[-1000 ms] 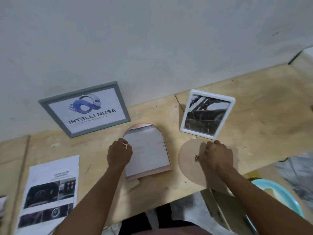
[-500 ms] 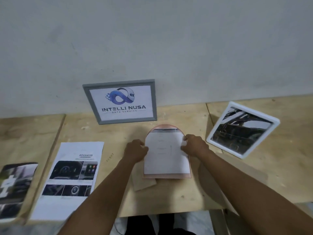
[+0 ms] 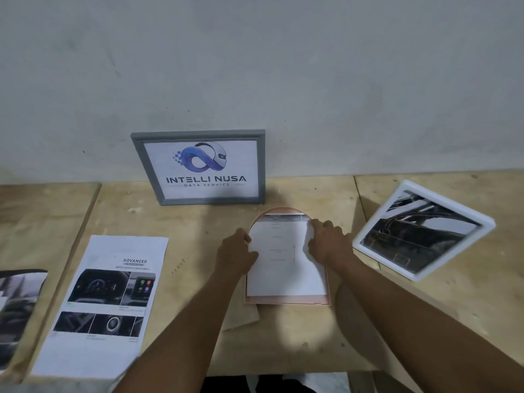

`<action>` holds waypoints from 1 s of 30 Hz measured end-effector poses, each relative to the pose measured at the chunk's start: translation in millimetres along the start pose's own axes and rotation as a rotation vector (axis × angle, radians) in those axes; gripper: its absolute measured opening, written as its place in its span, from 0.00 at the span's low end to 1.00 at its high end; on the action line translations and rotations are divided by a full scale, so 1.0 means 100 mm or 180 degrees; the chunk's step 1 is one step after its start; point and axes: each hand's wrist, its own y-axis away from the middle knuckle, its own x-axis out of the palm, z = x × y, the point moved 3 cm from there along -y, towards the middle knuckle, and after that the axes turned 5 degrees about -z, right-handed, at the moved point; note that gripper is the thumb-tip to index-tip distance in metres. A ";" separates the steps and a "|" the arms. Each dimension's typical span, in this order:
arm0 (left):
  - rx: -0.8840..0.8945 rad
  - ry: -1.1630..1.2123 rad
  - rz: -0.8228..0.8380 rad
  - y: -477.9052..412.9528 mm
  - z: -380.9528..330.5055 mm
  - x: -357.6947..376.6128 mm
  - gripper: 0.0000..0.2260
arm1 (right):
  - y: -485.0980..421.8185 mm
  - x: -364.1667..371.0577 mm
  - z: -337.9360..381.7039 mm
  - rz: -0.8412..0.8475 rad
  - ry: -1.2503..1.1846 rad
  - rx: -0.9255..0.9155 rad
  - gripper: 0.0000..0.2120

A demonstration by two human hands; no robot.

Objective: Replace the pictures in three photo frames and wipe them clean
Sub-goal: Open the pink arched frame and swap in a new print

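A plywood bench (image 3: 283, 344) fills the lower half of the frame, its boards meeting at seams on the left and right. At upper centre a grey frame (image 3: 198, 199) stands on it against the wall. A pink arched frame (image 3: 286, 301) lies flat at centre. A white frame (image 3: 422, 275) sits tilted at right. A printed sheet (image 3: 102, 353) lies at lower left, a dark photo (image 3: 17, 313) at the left edge.

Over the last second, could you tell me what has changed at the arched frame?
The right hand left the loose round backing board and came to the arched pink frame, where a white sheet now lies, held by both hands' fingers. The left hand stayed at its left edge. Other frames unmoved.
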 end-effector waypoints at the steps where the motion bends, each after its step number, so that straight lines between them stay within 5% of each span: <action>1: 0.0025 -0.0053 0.0038 -0.02 0.01 0.02 0.17 | -0.06 -0.01 0.02 0.0038 0.0038 -0.0082 0.26; 9: -0.0009 0.0061 0.0126 -0.04 0.08 0.08 0.20 | -0.30 0.00 0.16 0.0285 0.0007 -0.0195 0.33; 17: -0.0006 0.0018 0.0087 -0.04 0.10 0.09 0.20 | -0.44 -0.12 0.27 0.0304 -0.0258 -0.0015 0.25; 24: -0.0062 -0.0055 0.0065 -0.03 0.08 0.09 0.21 | -0.34 -0.14 0.33 -0.0632 -0.0219 -0.0416 0.22; 30: -0.0150 0.0046 0.0041 -0.02 0.08 0.10 0.20 | -0.17 -0.12 0.30 -0.1665 -0.1086 -0.0471 0.08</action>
